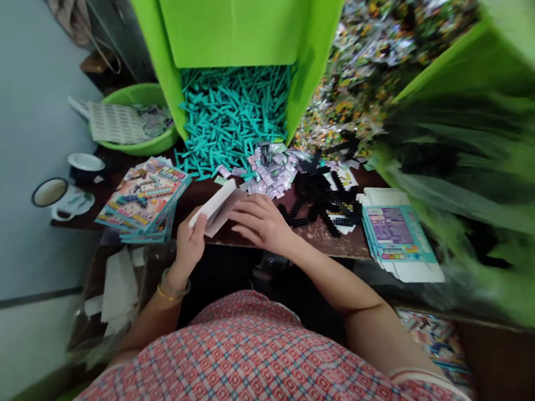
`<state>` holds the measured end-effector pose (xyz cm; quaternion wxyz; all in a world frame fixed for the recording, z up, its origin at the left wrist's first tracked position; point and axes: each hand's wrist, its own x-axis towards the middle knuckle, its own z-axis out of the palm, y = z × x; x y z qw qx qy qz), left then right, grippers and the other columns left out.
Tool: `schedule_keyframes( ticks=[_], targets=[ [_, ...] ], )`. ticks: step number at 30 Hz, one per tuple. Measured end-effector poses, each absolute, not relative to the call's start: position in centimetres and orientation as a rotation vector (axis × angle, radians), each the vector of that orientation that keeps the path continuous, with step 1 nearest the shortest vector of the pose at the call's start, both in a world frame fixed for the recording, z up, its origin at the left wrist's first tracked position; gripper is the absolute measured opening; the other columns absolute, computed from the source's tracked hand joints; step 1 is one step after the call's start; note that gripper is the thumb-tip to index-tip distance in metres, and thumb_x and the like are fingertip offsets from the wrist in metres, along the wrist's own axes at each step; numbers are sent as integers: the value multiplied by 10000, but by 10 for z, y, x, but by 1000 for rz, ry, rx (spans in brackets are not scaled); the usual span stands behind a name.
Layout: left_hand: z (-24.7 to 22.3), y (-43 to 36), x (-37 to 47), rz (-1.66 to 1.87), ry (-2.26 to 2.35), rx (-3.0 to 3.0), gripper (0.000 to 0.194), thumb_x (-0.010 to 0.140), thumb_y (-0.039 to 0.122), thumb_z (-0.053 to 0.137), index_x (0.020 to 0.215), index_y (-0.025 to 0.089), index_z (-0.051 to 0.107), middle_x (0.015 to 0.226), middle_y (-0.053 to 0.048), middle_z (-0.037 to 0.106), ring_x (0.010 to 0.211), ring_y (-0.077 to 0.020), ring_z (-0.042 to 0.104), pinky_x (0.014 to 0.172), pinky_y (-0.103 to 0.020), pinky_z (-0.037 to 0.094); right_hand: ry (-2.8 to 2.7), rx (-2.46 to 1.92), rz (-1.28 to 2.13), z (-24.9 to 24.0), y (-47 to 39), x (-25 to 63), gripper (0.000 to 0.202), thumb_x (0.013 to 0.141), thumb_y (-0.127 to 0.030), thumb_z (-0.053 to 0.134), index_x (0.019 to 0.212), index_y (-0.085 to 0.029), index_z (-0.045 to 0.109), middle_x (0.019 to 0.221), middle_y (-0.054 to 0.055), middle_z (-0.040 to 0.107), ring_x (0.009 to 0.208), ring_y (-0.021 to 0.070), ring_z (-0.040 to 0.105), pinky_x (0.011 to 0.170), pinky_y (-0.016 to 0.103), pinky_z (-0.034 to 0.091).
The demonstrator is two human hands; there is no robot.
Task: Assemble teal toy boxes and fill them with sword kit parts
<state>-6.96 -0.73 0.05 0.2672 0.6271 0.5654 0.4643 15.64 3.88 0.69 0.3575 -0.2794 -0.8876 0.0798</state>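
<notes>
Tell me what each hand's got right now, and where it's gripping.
The left hand holds a white folded card by its near lower end. The right hand rests flat on the card's right flap, fingers spread, not gripping.

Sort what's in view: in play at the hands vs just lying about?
In play:
- left hand holding white folded card
- right hand resting on the card
- silver sachets just beyond

Lying about:
- teal sticks
- black pieces
- printed cards
- flat blue boxes
- green basin
- mug
</notes>
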Motion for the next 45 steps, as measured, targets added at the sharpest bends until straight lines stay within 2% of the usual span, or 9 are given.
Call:
schedule_keyframes(
  ticks=[8,14,17,21,25,32,37,41,45],
  targets=[
    [-90,2,-27,703,1434,2358,506,989,170,457,1468,163,621,1518,-169,625,1465,-344,538,1227,-548,406,-1545,-1851,320,-53,152,378,246,931,-255,652,1114,-170,793,1271,150,744,1233,286,633,1153,460,443],
    [-105,34,-17,770,1678,2358,779,959,539,662,1580,113,463,1646,-267,440,1554,-460,379,1249,-671,317,-1225,-2066,280,-58,203,479,420,958,-279,546,1275,-57,709,1304,254,716,1189,314,660,1114,469,471],
    [-88,44,4,811,1530,2293,740,981,531,643,1599,177,439,1676,-216,415,1582,-394,360,1277,-624,317,-1188,-2063,340,-60,239,474,592,914,-309,647,1451,-66,586,1392,249,676,1235,322,666,1083,451,511],
    [-66,56,38,857,1232,2000,469,1026,399,581,1472,253,599,1578,-132,562,1490,-295,512,1247,-514,413,-1216,-2040,339,-55,269,456,662,797,-355,812,1389,-112,641,1375,222,693,1286,370,638,1139,509,472],
    [-57,67,62,850,1120,1445,369,962,452,688,1253,238,762,1237,-126,769,1087,-271,740,1012,-412,575,-1178,-1751,65,-40,245,438,377,925,-360,671,1232,-145,713,1217,176,749,1141,317,691,1076,508,521],
    [-52,96,90,744,662,417,715,836,749,711,1241,162,749,1241,-174,764,1038,-302,754,862,-399,614,-2220,-887,79,-57,110,315,284,1020,-337,619,1273,-295,741,1246,73,753,1188,228,689,1082,457,544],
    [-49,110,72,862,751,136,260,971,290,612,1145,165,759,1115,-98,812,1027,-230,767,968,-390,607,-2085,-1145,191,-71,127,344,384,1003,-505,624,1312,-295,715,1407,104,682,1425,318,529,1219,643,356],
    [-45,98,61,873,689,105,379,977,450,621,1192,162,740,1300,-124,767,1234,-313,714,1086,-524,562,-1379,-1661,236,-77,179,453,339,833,-548,798,902,-225,724,1024,126,741,1164,347,659,1074,599,479],
    [-51,87,69,935,762,153,221,890,154,664,1091,145,756,1166,-99,810,1192,-247,735,1141,-426,527,-1187,-1606,282,-70,191,491,420,899,-662,652,748,-272,607,703,29,625,833,260,669,852,443,554]
  ],
)
